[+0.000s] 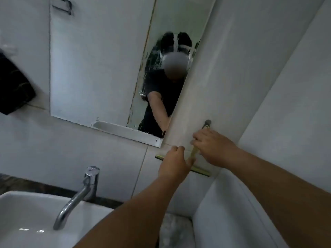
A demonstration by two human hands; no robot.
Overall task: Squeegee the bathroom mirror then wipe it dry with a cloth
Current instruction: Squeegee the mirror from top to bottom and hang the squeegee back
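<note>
The mirror [93,68] hangs on the tiled wall, with water streaks and drops on its right part. A yellow-green squeegee [201,171] lies flat against the wall just right of and below the mirror, its handle top at a small hook [207,122]. My right hand [213,147] is closed around the handle. My left hand [174,163] has its fingers curled over the blade's left half. A dark cloth [14,86] hangs at the left edge, beside the mirror.
A white basin [26,212] with a chrome tap [80,192] sits at the lower left. A white shelf [125,130] runs under the mirror's bottom edge. A white ledge or wall [232,212] stands close on the right.
</note>
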